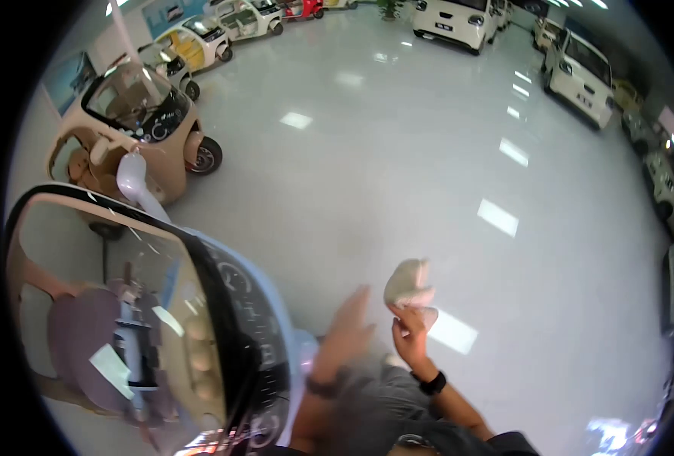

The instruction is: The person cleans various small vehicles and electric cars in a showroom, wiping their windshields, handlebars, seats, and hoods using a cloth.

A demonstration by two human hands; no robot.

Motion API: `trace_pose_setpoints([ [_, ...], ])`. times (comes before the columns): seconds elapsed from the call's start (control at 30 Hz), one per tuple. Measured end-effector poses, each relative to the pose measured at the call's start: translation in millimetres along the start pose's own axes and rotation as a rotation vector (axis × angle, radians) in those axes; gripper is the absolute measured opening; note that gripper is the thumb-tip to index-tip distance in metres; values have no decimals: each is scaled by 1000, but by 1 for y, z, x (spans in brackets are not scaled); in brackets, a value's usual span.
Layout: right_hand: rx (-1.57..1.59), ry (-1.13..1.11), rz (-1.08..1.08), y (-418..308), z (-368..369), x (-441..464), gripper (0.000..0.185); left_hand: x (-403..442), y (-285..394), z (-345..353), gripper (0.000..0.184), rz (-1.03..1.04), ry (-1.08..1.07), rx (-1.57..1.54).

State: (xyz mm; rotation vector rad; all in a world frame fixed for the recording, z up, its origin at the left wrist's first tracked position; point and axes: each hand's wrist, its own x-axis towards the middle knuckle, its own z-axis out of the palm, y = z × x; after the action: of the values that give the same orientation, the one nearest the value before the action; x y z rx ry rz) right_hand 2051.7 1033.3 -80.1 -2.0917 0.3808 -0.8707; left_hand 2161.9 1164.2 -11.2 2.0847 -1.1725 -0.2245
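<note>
My right hand (411,340), with a dark watch on the wrist, is closed on a folded cloth (407,283). The cloth is beige-grey with pinkish parts, and it sticks up beyond my fingertips. Motion blurs my left hand (343,336), but its fingers look stretched out with the thumb apart, and nothing shows in it. That hand is beside the front of a small light-blue vehicle (280,304), apart from the cloth. The vehicle's black-edged windshield (117,304) shows a purplish seat behind the glass.
A beige three-wheeled vehicle (158,156) stands just past the blue one, near a light-purple mirror (133,178). More small vehicles line the left wall. White cars (458,23) are parked at the back and right. Glossy grey floor (337,197) reflects ceiling lights.
</note>
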Motion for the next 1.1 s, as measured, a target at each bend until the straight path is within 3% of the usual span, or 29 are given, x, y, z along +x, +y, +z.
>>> trace_pose_setpoints([
  [0.07, 5, 84, -100, -8, -8, 38, 34, 29, -16, -9, 74, -58, -113, -85],
  [0.2, 153, -34, 32, -14, -7, 97, 33, 89, -51, -28, 74, -146, -343, -174],
  [0.3, 279, -89, 107, 0, 1, 160, 40, 142, -96, -12, 67, -54, -442, -419],
  [0.4, 333, -141, 168, 32, 23, 223, 43, 226, -99, -44, 55, -219, -597, -565],
  [0.43, 337, -120, 188, 39, 35, 246, 44, 247, -113, -43, 40, -189, -442, -508],
  [0.53, 319, -67, 242, 59, 81, 336, 43, 333, -170, -79, 29, -25, -295, -260],
  [0.57, 329, -59, 238, 60, 96, 364, 45, 357, -175, -110, 26, -185, -363, -287],
  [0.67, 266, -146, 162, 58, 133, 455, 46, 417, -187, -175, 27, -187, -117, -490],
  [0.8, 244, -261, 266, 80, 189, 537, 46, 468, -254, -191, 29, -181, 16, -139],
  [0.93, 298, -209, 247, 133, 267, 602, 52, 507, -307, -189, 31, -342, 190, -159],
  [1.07, 186, -428, 34, 182, 326, 701, 39, 579, -365, -206, 27, -305, 328, -118],
  [1.1, 216, -462, 81, 191, 338, 732, 29, 602, -373, -222, 26, -350, 303, -118],
])
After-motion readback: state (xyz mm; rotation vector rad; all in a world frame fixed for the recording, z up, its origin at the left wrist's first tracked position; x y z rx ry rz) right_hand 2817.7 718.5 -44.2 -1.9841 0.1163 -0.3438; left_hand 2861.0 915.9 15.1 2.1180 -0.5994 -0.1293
